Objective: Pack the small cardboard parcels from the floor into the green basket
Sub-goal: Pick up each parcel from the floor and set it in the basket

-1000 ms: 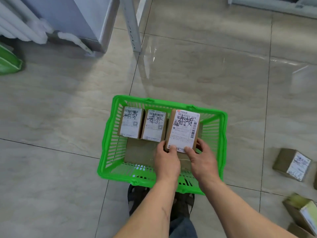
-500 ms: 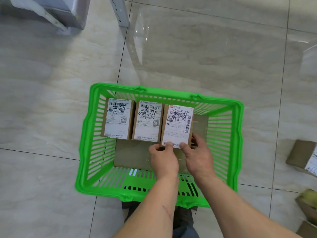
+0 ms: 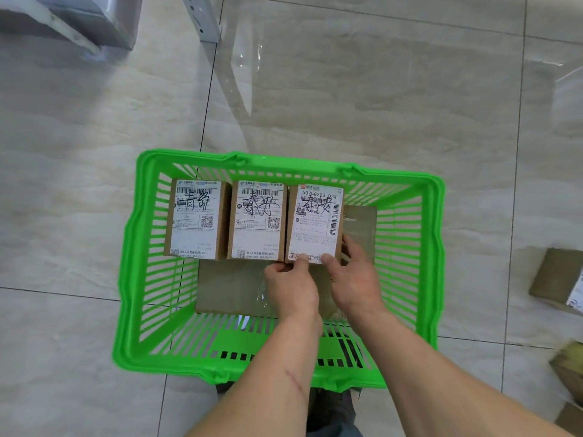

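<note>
Grip: both hands pinched the near edge of the third parcel (image 3: 315, 223); the left hand (image 3: 291, 287) had its thumb on the label's bottom edge, and the right hand (image 3: 355, 279) had its thumb on the label's bottom right corner with fingers curled round the parcel's right side.
Third parcel: it sat inside the green basket (image 3: 435, 247), label up, at the right end of a row along the far wall, touching or just beside the middle parcel (image 3: 257, 220).
Row: the left parcel (image 3: 195, 217) and the middle parcel lay side by side, labels up, each with black handwriting across a white shipping label.
Basket floor: a flat sheet of cardboard (image 3: 230, 288) covered the bottom, bare in the near half and to the right of the third parcel.
Basket: it stood on the glossy tiled floor (image 3: 347, 89), with its near rim just in front of the person's shoes (image 3: 331, 408).
Loose parcels: one brown parcel (image 3: 558, 279) lay on the floor well to the right of the basket, and more parcels (image 3: 568, 364) lay blurred at the right edge nearer the person.
Far left: the foot of a white metal post (image 3: 202, 20) stood on the tiles beyond the basket.
</note>
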